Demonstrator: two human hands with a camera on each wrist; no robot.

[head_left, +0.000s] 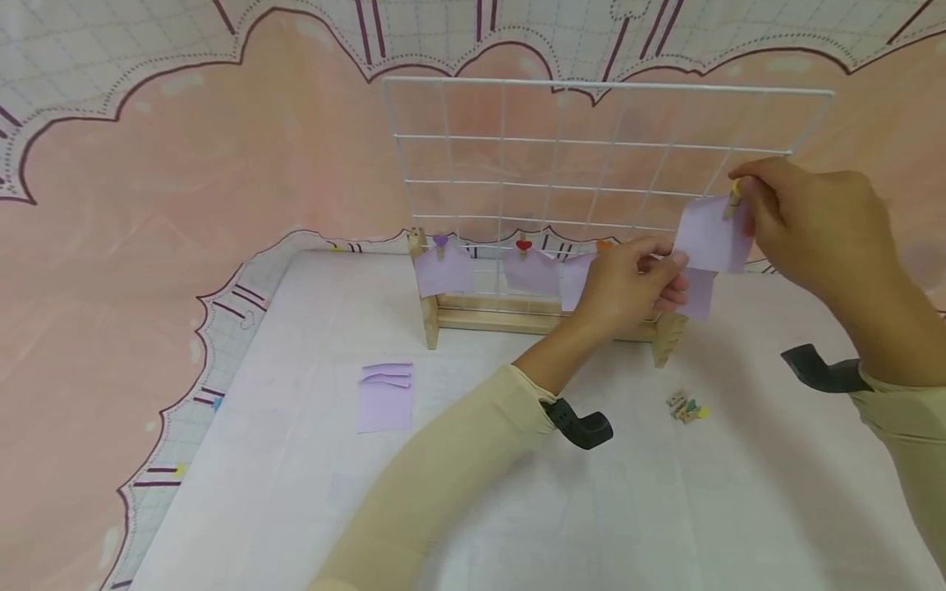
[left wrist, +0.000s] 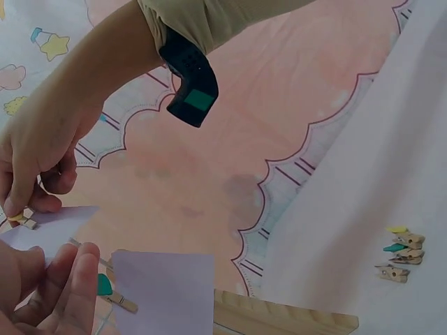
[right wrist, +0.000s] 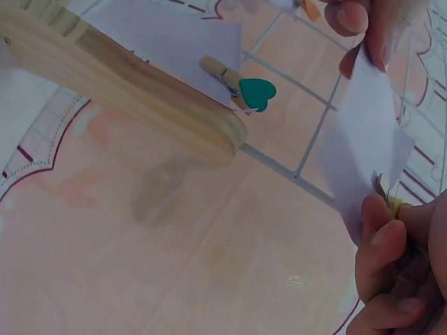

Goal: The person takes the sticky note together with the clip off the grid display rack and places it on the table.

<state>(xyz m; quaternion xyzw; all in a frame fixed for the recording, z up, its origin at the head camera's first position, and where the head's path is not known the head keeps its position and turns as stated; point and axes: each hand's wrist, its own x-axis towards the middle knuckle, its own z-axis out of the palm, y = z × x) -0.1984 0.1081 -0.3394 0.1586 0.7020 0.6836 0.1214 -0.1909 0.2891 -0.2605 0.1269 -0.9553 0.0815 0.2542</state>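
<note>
My left hand (head_left: 628,283) pinches the lower left corner of a small purple sheet of paper (head_left: 702,234), in front of the right end of a white wire grid (head_left: 591,84). At the sheet's upper right my right hand (head_left: 831,226) pinches a small wooden clothespin (head_left: 732,201) with a yellow top, which sits at the paper's edge. Behind the left hand, another purple sheet (left wrist: 164,293) hangs from the grid by a clothespin with a green heart (right wrist: 257,94). More purple sheets hang along the lower grid, one under a red heart clothespin (head_left: 523,245).
A wooden stand (head_left: 488,318) supports the grid on the white tabletop (head_left: 296,492). Several loose clothespins (head_left: 687,408) lie at the front right. Purple sheets (head_left: 386,402) are stacked at the front left. A pink patterned cloth (head_left: 185,164) covers the area behind.
</note>
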